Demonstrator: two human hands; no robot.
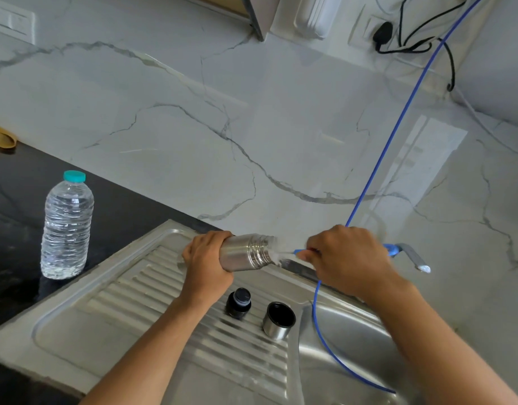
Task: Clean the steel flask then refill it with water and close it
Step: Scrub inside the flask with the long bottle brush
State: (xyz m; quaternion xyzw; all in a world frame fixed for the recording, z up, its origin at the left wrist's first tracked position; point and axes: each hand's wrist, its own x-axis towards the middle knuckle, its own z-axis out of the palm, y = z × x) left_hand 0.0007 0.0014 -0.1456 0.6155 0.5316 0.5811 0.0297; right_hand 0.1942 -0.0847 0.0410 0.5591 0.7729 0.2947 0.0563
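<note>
So we're rinsing right now: our left hand [206, 263] is gripping the steel flask [246, 252] sideways over the sink [348, 331], while our right hand [344, 255] is pinching the blue hose [398, 124] at its mouth, spraying in. Next we're probably tipping it out, then refilling. The stopper [238, 302] and cup lid [278, 319] are sitting near the basin edge, easy to knock. Water bottle [67, 226] is waiting well left on the desk [15, 206].
</note>
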